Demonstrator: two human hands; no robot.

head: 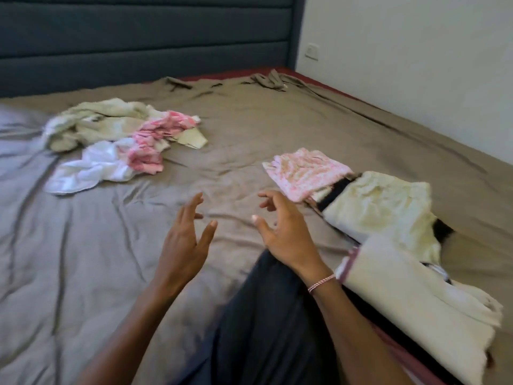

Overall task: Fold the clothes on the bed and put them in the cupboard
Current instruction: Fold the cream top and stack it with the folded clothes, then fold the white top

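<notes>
head-worn view, looking forward and down, close over bed (249, 129)

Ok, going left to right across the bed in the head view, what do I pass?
Heap of unfolded clothes → left hand → right hand → pale yellow folded garment. The pink floral folded garment overlaps the right hand's span, so it is left out.

Left hand (184, 240) and right hand (283, 232) raised forward, palms facing, fingers loosely spread, holding nothing.
</notes>
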